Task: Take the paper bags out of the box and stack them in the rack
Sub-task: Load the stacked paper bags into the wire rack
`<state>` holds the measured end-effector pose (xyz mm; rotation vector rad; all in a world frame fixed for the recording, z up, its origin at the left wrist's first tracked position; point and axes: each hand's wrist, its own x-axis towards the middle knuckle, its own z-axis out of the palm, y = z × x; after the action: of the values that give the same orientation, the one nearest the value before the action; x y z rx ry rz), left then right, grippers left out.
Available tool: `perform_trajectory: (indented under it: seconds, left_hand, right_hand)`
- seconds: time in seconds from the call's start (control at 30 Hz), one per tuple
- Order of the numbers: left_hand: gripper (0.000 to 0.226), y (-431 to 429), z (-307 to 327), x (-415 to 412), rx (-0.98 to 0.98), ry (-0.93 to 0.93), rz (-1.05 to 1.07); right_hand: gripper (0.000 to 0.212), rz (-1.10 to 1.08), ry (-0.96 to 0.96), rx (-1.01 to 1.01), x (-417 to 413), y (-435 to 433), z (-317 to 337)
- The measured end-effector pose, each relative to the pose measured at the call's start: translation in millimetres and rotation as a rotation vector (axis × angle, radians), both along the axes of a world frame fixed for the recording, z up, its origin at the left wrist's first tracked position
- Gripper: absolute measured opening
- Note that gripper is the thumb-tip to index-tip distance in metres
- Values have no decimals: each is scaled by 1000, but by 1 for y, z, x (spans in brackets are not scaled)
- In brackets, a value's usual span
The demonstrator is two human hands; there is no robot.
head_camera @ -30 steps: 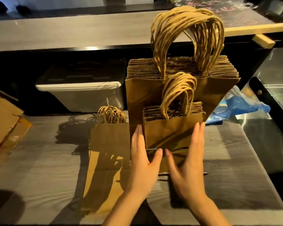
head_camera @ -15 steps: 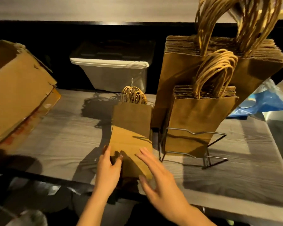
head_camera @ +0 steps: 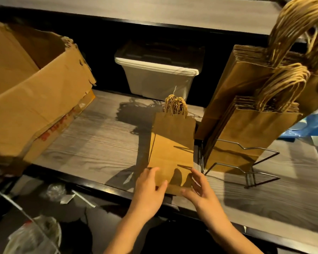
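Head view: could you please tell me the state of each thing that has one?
Torn brown cardboard box: open.
White plastic tub: dark lid on.
Flat brown paper bags: lying on the grey counter, gripped by left hand and right hand.
Grey wire rack: holding upright brown paper bags.

Matt brown paper bags (head_camera: 172, 143), thin wire rack (head_camera: 246, 162), torn corrugated cardboard box (head_camera: 35, 92), wood-grain counter (head_camera: 99, 143).
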<state>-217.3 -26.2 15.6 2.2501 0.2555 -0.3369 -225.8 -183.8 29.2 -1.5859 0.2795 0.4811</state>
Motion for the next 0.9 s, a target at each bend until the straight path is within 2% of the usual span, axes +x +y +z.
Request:
perform_trajectory:
  seconds: [0.2, 0.3, 0.4, 0.5, 0.6, 0.67, 0.7, 0.77, 0.9]
  left_hand:
    - [39, 6, 10, -10, 27, -41, -55]
    - [38, 8, 16, -13, -2, -77, -5]
    - [38, 11, 18, -15, -52, -90, 71]
    - [47, 16, 18, -13, -207, -16, 251]
    - [59, 13, 29, -5, -524, 80, 507]
    - [53, 6, 36, 1, -775, 33, 665]
    - [44, 0, 39, 5, -854, -29, 707]
    - [28, -10, 48, 13, -915, -139, 723]
    - [33, -45, 75, 32, -1022, -269, 596]
  right_hand:
    - [58, -213, 31, 43, 0, -7, 9]
    - [61, -170, 96, 119, 11, -2, 10]
    - [63, -32, 54, 125, 17, 1, 14]
    - [63, 107, -62, 53, 17, 2, 23]
    - [57, 256, -214, 16, 15, -3, 39]
    - [56, 321, -336, -26, 17, -10, 50]
    - [56, 331, -397, -43, 18, -15, 57]
    - [59, 307, -513, -86, 19, -26, 67]
    - [76, 67, -758, -287, 25, -57, 74]
